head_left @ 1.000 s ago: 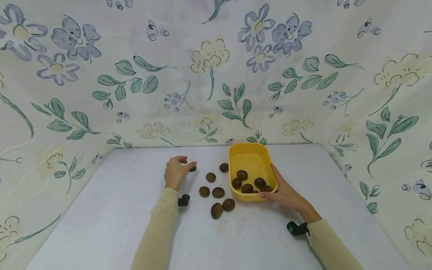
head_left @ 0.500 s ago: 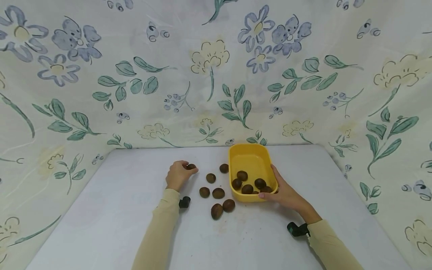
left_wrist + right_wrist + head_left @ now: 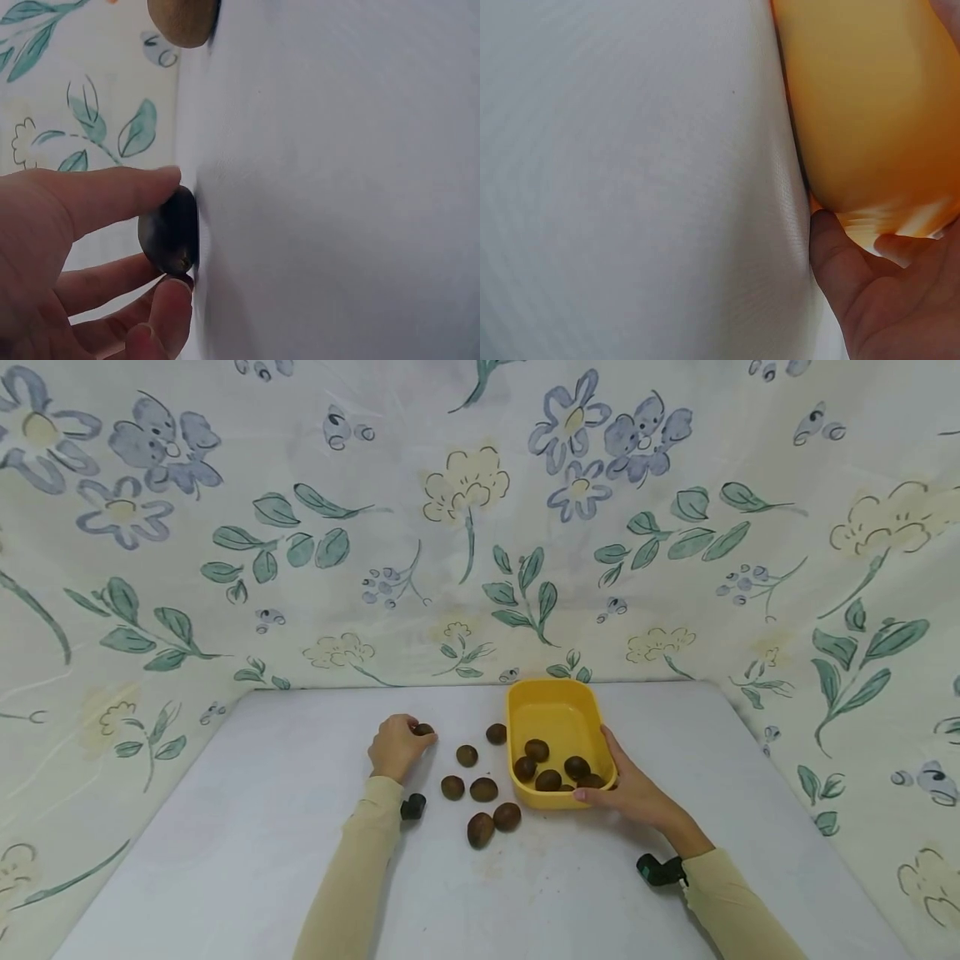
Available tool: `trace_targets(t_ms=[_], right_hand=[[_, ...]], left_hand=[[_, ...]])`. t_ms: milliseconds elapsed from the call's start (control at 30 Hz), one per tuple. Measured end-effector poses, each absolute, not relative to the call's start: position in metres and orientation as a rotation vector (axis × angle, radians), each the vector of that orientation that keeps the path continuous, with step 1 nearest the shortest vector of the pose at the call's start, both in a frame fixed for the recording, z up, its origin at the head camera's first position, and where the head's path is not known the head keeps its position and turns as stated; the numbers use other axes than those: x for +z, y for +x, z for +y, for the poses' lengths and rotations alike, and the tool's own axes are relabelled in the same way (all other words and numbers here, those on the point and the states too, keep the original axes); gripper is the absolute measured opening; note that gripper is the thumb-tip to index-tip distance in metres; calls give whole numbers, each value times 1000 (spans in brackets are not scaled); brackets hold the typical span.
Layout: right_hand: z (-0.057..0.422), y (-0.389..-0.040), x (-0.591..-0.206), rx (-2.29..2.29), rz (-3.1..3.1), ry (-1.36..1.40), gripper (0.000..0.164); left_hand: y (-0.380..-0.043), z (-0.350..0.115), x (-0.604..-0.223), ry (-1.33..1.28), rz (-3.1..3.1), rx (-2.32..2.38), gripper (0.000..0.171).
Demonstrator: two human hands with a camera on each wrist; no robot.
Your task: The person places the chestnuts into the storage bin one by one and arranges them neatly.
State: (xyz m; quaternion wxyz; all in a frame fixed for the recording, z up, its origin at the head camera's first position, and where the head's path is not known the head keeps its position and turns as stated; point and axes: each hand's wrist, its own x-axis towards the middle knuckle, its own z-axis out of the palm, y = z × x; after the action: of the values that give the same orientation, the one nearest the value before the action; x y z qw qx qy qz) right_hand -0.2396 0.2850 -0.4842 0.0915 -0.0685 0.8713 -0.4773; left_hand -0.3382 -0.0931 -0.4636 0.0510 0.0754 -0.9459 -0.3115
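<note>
The left hand [image 3: 393, 747] pinches one brown nut [image 3: 423, 729] at the far left of the loose group, just above or on the bench [image 3: 262, 827]; which of the two is hard to tell. In the left wrist view the fingers stand only about a nut's breadth apart, one digit pressing the nut from above and others bent beneath it, and a second nut shows at the top edge. The right hand [image 3: 637, 789] holds the yellow tub [image 3: 555, 722] at its near right corner, thumb laid over the near rim and the other fingers spread along the right wall. In the right wrist view a fingertip sits low against the tub's wall, close to the bench. Six nuts show inside the tub, gathered toward its near end. Between the left hand and the tub lie six loose nuts [image 3: 483, 789]: one just beside the tub's left wall, two touching at the near end, the rest spaced between. A flowered cloth [image 3: 465, 527] hangs behind the bench.
</note>
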Motion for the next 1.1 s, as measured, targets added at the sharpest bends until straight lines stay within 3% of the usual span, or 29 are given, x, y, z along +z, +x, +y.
trace_targets(t_ms=[400,1100], right_hand=[[285,-240,-483,-1438,2591,-226,126],[284,-239,-483,-1403,2597,-202,126]], left_hand=[[-342,-95,-463,190,-2859,-906,32],[-331,-88,-432,-50,-2671,-1330,41]])
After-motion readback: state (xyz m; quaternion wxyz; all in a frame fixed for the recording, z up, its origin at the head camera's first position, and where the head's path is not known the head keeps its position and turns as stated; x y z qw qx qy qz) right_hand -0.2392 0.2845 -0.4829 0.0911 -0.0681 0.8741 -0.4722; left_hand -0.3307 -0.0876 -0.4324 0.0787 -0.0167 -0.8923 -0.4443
